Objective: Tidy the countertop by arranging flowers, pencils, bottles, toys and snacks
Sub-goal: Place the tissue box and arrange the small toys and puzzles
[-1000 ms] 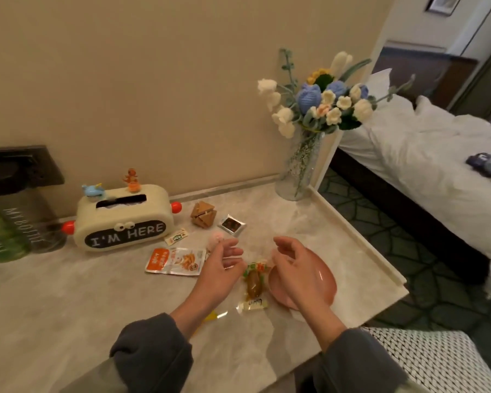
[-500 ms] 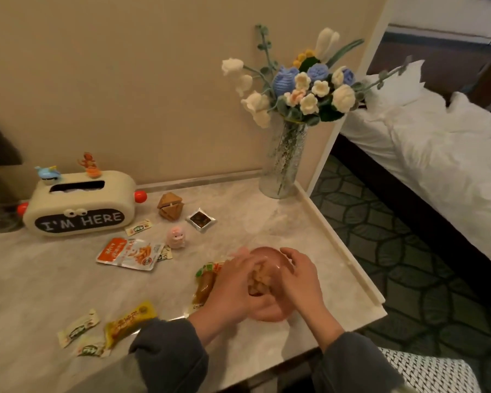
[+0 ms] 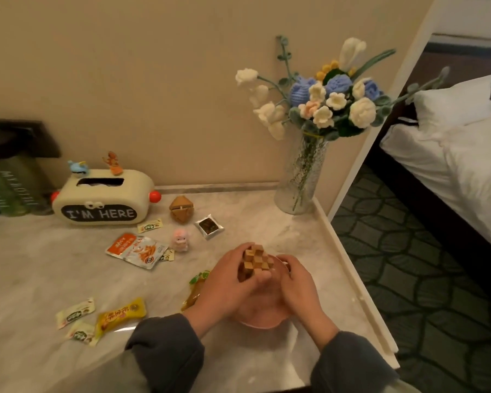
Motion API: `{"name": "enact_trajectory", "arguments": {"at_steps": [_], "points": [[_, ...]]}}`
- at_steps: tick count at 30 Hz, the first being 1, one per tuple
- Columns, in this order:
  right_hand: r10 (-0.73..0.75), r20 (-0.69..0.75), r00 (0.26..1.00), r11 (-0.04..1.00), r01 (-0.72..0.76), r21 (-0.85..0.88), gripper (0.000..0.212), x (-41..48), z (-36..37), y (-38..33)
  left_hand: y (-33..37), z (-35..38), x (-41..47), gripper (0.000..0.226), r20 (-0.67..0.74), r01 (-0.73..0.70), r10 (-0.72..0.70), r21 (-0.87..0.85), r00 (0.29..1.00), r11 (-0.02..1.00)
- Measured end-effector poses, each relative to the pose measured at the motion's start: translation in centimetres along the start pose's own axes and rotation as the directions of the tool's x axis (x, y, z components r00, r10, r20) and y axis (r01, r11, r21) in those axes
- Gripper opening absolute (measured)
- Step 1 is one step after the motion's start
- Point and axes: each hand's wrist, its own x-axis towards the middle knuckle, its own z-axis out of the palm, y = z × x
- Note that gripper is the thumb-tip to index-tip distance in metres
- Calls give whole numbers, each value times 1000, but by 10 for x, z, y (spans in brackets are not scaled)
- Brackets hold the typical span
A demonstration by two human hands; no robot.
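Wooden puzzle (image 3: 257,260) grasped by left hand (image 3: 227,282) fingers over pink bowl (image 3: 263,319), right hand (image 3: 298,285) fingers gripping its rim

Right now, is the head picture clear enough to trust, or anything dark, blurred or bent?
Head view: dim warm light, slightly soft, yet the wooden puzzle in the left hand reads clearly. Head view: the bottles at far left sit in shadow, lettering faint. Head view: wide angle tilts the wall corner.
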Motion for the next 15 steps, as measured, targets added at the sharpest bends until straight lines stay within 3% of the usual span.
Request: {"name": "enact_trajectory", "arguments": {"at_steps": [3,7,12,15], "points": [[-21,-40,999,998,19,-67,27,14,-4,-3,5,-14,7,47,-94,32,-47,-151,994,988],[-42,-38,998,989,36,-143,29,36,-4,-5,4,-34,16,45,-156,54,-95,-249,983,967],[-65,70,995,963,81,-258,31,70,8,-24,-5,-65,29,40,-255,60,-144,-309,956,949],[-154,167,974,951,192,-243,37,94,26,-55,-18,-82,38,53,-306,84,-198,-347,931,934]]}}
